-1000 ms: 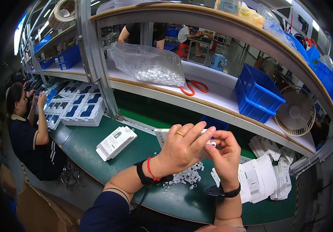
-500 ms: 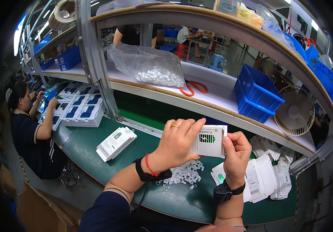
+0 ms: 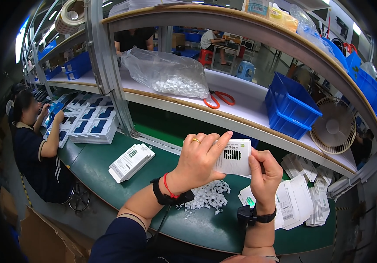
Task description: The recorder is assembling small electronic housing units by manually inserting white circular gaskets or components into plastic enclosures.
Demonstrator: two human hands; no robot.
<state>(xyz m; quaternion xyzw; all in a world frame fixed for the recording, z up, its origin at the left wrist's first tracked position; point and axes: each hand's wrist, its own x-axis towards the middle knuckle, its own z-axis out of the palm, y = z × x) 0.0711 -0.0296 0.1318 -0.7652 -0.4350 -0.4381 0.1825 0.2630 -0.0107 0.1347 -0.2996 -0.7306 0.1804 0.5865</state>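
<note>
Both my hands hold a white battery box (image 3: 235,160) with a green and black battery picture, raised above the green table. My left hand (image 3: 200,158) grips its left side, with the forefinger along the upper edge. On its right edge, my right hand (image 3: 265,173) pinches with thumb and bent fingers. Below my left hand lies a pile of small white plastic pieces (image 3: 210,196). A stack of white boxes (image 3: 131,163) stands to the left. Flat white cartons (image 3: 294,202) lie fanned out near my right wrist.
On the shelf ahead are a clear bag of white pieces (image 3: 179,85), red-handled scissors (image 3: 218,100) and blue bins (image 3: 291,107). A fan (image 3: 333,126) stands at the right. A co-worker (image 3: 37,149) sits at the left beside white trays (image 3: 94,125).
My hands and the box have shifted slightly up and to the left. Beyond the shelf, a person in black has moved.
</note>
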